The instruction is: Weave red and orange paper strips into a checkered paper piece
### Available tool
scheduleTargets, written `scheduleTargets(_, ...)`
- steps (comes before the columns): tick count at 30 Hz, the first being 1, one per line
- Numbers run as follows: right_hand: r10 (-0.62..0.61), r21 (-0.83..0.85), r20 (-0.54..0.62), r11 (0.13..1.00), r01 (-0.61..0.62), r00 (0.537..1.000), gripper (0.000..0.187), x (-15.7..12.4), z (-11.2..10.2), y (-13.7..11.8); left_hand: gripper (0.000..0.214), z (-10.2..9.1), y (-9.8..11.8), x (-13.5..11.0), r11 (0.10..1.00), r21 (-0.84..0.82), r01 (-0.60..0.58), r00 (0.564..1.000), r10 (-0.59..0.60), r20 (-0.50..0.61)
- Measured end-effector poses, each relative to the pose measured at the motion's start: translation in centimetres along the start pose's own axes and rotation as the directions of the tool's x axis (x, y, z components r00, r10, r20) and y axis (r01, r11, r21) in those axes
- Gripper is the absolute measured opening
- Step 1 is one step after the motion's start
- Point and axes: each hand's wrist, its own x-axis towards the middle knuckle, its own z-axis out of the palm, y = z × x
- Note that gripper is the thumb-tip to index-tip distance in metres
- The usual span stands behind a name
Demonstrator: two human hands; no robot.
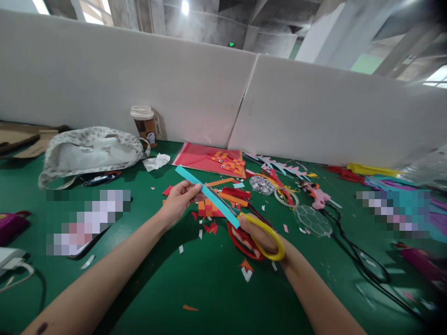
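Note:
My left hand (182, 197) pinches a narrow strip of light blue paper (211, 197) between thumb and fingers, about its middle. The strip slants down toward my right hand (256, 235). My right hand is closed on scissors (275, 239) with one yellow and one red handle loop. Their blades point up and left, lying along the strip and partly hidden by it. Below the hands, a woven orange and red paper piece (209, 208) rests on the green table (167, 288), with orange strips (235, 200) beside it.
A pink-red sheet (195, 158) with woven paper fish lies by the white partition (174, 93). A lidded cup (145, 125) and a cloth bag (94, 151) stand back left. A pink glue gun (317, 197) with black cable lies right. Paper scraps are scattered around.

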Motion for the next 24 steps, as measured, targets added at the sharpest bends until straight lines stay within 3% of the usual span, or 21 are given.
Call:
scheduleTargets(5,0.011,0.058,0.022,0.998,-0.012,1.0,0.057,-0.16,0.21,-0.3,0.016,0.04,-0.06,0.02,1.0,0.0,-0.002,1.0,0.002,-0.004)
scheduleTargets(12,0.042,0.158,0.148,0.985,-0.066,0.988,0.066,0.11,0.22,-0.03,0.016,-0.18,-0.27,0.0,1.0,0.025,0.014,0.999,-0.014,0.032)
scheduleTargets(24,0.019,0.163,0.119,0.986,-0.038,0.993,0.068,0.53,0.22,0.4,0.018,0.27,0.14,-0.24,0.998,0.058,-0.001,1.0,0.0,0.021)
